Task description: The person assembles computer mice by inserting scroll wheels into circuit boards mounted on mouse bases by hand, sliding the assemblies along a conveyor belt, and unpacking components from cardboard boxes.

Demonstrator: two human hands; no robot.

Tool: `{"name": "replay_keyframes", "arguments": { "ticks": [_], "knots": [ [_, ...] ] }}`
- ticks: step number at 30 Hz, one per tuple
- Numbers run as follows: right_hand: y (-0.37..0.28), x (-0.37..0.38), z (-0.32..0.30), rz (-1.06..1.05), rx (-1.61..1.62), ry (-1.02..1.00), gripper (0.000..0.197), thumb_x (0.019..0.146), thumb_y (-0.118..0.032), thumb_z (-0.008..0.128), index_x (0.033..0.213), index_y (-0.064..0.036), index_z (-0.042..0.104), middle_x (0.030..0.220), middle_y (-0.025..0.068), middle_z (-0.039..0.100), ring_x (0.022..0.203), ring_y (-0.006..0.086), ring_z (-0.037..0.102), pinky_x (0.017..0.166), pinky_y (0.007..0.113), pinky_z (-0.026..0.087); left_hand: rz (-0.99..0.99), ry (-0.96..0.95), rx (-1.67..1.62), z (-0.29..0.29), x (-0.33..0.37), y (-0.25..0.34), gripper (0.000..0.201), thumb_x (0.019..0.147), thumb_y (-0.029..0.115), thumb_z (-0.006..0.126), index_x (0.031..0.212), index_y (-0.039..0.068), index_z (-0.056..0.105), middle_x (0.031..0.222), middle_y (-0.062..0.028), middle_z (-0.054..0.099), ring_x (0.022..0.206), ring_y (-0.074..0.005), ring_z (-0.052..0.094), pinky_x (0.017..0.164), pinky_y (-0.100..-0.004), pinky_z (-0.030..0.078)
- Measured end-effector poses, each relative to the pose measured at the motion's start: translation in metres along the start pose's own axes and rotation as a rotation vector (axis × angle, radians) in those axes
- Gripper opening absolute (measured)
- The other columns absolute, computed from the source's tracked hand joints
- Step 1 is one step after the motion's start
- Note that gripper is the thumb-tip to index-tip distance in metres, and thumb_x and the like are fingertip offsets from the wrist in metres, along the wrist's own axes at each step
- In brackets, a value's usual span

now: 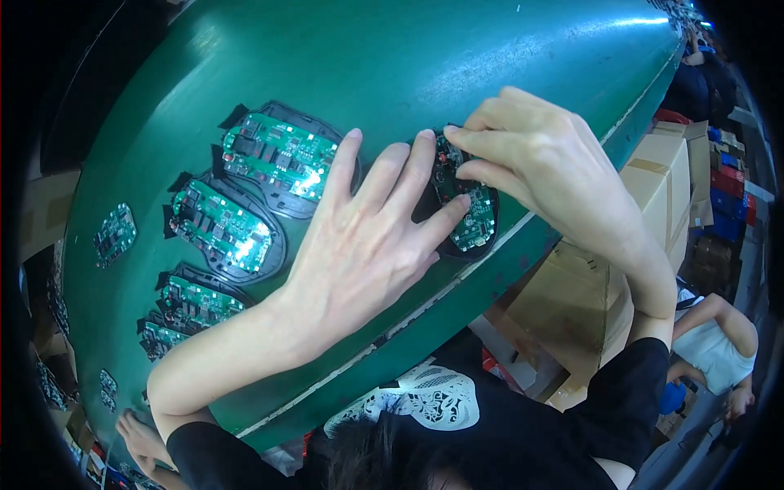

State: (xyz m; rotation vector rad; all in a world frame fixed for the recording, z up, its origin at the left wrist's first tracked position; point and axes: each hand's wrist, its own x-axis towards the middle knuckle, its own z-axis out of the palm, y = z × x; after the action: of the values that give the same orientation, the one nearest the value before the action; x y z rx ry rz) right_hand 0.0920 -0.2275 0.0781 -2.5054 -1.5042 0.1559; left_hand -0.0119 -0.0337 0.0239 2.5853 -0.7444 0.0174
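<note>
Green circuit board in its black housing, right under your fingertips, between both hands! Your left hand is spread wide, thumb tip resting on the board, index by the housing's far end, gripping nothing that shows. Your right hand curls in, thumb and index slightly apart over that far end; whether they pinch a small part, I can't tell. To do this well, let the left thumb steady the board lightly, clear of tall components, and work straight down with the right. Mind the table edge, running just nearside of the housing; any slip should go away from you. Left of your left hand, filled housings crowd in, so swing wide. Ahead of your fingertips, green tabletop offers the room.
</note>
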Motion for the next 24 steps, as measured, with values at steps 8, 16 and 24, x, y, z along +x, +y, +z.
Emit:
{"name": "replay_keyframes", "arguments": {
  "ticks": [8,16,24],
  "knots": [
    [-0.024,-0.027,0.034,0.002,-0.22,0.253,0.048,0.07,-0.001,0.077,0.117,0.0064,0.067,0.102,0.0093,0.065,0.081,0.0216,0.063,0.058,0.03,0.056,0.018,0.045,-0.019,-0.002,0.0,-0.003,0.057,0.07,0.028,0.084,0.125,0.023,0.069,0.148,-0.0177,0.044,0.131,-0.0342,0.045,0.116,-0.0592,0.029],
    [-0.039,-0.02,0.032,0.1,-0.403,0.062,0.053,0.075,-0.005,0.066,0.125,0.0126,0.059,0.115,0.0118,0.062,0.103,0.0196,0.061,0.059,0.026,0.057,0.071,0.021,-0.066,-0.002,0.003,-0.017,0.053,0.072,0.029,0.085,0.122,0.021,0.07,0.158,-0.0171,0.038,0.146,-0.0371,0.035,0.118,-0.0597,0.026],
    [-0.024,-0.048,0.005,0.176,-0.084,0.152,0.051,0.072,0.006,0.069,0.121,-0.0053,0.07,0.113,0.0089,0.067,0.092,0.0248,0.064,0.071,0.033,0.057,0.015,0.032,0.09,-0.006,0.001,-0.003,0.053,0.075,0.028,0.081,0.126,0.031,0.068,0.138,-0.0142,0.05,0.127,-0.0341,0.047,0.117,-0.0616,0.026]
  ]
}}
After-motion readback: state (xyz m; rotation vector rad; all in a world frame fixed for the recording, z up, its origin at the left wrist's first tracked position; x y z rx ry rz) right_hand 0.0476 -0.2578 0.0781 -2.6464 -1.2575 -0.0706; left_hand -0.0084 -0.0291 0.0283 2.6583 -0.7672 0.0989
